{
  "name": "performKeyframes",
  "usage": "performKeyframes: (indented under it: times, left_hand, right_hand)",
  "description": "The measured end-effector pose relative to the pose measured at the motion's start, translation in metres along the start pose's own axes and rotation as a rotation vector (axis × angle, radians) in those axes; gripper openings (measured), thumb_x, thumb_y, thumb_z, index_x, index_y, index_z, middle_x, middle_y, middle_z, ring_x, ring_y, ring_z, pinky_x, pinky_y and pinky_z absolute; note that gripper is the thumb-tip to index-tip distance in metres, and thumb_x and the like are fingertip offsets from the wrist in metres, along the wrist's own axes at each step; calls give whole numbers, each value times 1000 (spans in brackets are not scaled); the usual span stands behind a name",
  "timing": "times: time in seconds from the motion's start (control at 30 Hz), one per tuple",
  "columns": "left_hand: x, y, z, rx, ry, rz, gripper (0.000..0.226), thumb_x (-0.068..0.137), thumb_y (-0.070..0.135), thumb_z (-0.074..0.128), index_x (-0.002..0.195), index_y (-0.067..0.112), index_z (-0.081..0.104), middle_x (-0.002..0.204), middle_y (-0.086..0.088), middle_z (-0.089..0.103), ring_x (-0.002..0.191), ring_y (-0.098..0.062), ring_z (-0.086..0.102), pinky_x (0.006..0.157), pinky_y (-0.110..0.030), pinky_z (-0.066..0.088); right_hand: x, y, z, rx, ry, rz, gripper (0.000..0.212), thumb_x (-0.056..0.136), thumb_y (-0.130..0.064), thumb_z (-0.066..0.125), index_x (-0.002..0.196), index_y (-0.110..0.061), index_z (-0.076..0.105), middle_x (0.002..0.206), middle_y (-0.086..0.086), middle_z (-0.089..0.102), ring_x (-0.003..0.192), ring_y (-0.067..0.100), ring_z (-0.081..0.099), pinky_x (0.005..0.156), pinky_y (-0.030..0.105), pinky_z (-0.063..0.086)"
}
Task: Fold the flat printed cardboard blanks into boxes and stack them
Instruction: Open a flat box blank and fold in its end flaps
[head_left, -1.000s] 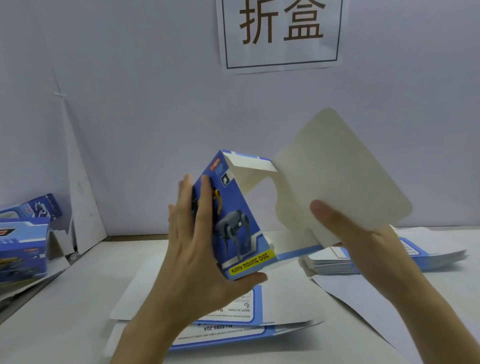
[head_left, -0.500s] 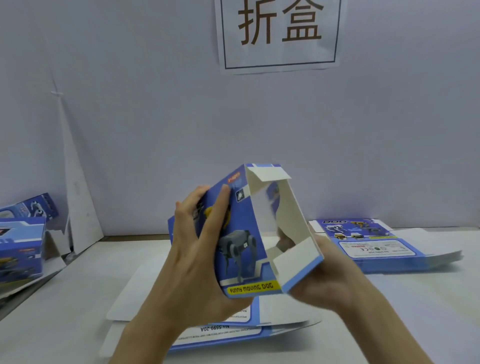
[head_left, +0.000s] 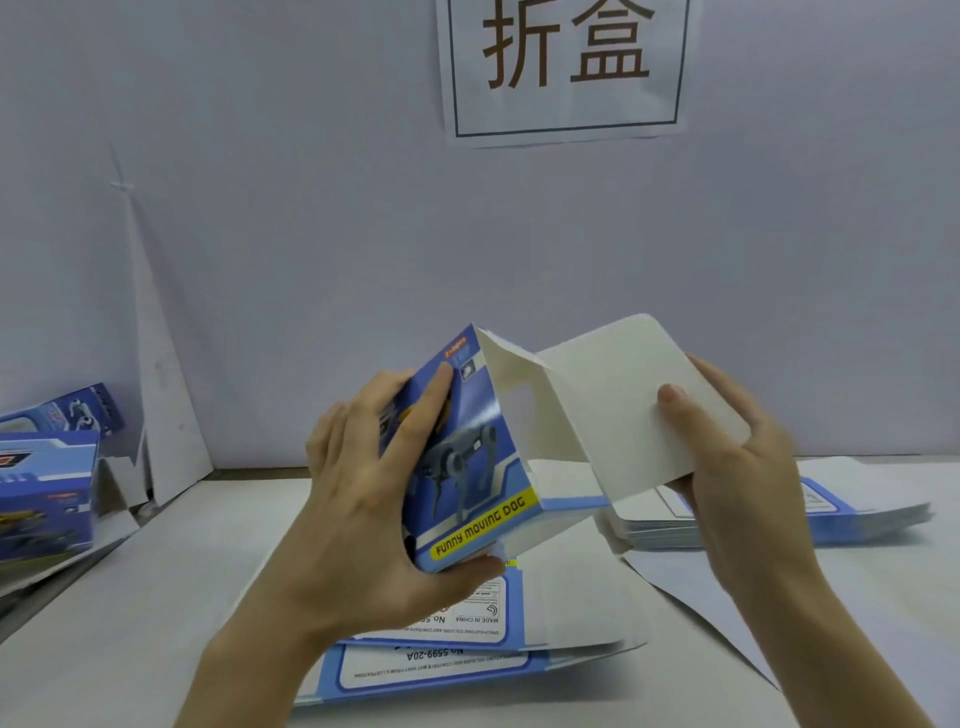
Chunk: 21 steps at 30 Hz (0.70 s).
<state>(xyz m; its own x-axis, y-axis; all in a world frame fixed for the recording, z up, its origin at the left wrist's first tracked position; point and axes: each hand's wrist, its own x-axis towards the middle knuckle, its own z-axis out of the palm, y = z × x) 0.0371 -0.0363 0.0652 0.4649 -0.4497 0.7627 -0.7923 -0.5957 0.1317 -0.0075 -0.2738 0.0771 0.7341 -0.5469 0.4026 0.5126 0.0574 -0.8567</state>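
A blue printed box (head_left: 467, 457), with a robot dog picture and the words "FUNNY MOVING DOG", is held tilted above the table. My left hand (head_left: 363, 499) grips its printed face and bottom corner. The box's right end is open, and a large white flap (head_left: 623, 405) stands out from it. My right hand (head_left: 737, 467) pinches that flap, thumb on its white inner side. Flat blanks (head_left: 452, 660) lie on the table under my hands. A second pile of flat blanks (head_left: 857, 514) lies at the right, partly hidden by my right hand.
Folded blue boxes (head_left: 47, 488) are stacked at the far left edge. A white sheet (head_left: 691, 587) lies on the table under the right pile. A pale wall with a paper sign (head_left: 566, 67) closes off the back. A white card (head_left: 161, 395) leans in the left corner.
Half a second ago my right hand was under the box's open end with the flap out of sight. Now the white flap is swung out to the right and my right hand pinches it.
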Motion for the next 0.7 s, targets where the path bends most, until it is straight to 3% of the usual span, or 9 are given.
performKeyframes:
  times: [0.07,0.2,0.3,0.37,0.47,0.57,0.7]
  left_hand:
    - [-1,1,1,-64,-27,-29,113,59,73,64,151,34,11,145,1,23,134,-18,31,105,-55,35]
    - [-3,2,-1,-79,-23,-26,116,58,72,67,152,36,10,144,5,20,132,-18,36,99,-40,45]
    - [-3,4,3,-16,-7,-6,114,60,72,66,152,32,12,143,1,22,130,-21,38,97,-39,45]
    - [-2,5,5,23,-3,4,111,62,72,64,152,30,12,143,-3,22,128,-23,38,97,-46,47]
    - [-1,7,8,82,-6,12,109,64,71,64,151,27,15,144,-7,21,130,-27,36,95,-60,44]
    - [-2,9,10,119,-13,35,110,62,66,69,150,24,18,144,-9,19,131,-30,33,92,-64,45]
    - [-2,10,11,103,-4,35,112,59,62,73,150,26,17,145,-7,18,133,-30,32,93,-64,44]
  right_hand:
    - [-1,-1,1,-31,-22,-85,30,93,-17,60,100,-44,70,84,-23,70,69,-4,63,49,17,50]
    - [-1,2,1,-107,-71,-211,39,95,-8,55,103,-43,71,90,-27,71,76,-9,60,65,12,49]
    - [0,3,1,-119,-76,-248,35,95,-9,55,105,-40,70,94,-26,71,81,-10,60,70,10,49]
    - [1,-1,0,5,-160,-113,22,91,-29,58,103,-40,73,94,-16,73,81,-2,64,66,18,54]
    - [3,-7,-1,303,-363,205,41,82,-53,49,99,-27,76,92,-2,72,83,10,66,68,24,53]
    - [4,-8,-2,459,-378,383,36,80,-42,52,91,-19,78,97,5,72,87,18,68,75,32,54]
    - [6,-4,-3,332,-320,373,27,76,-29,58,89,-15,78,94,6,74,79,15,69,68,27,56]
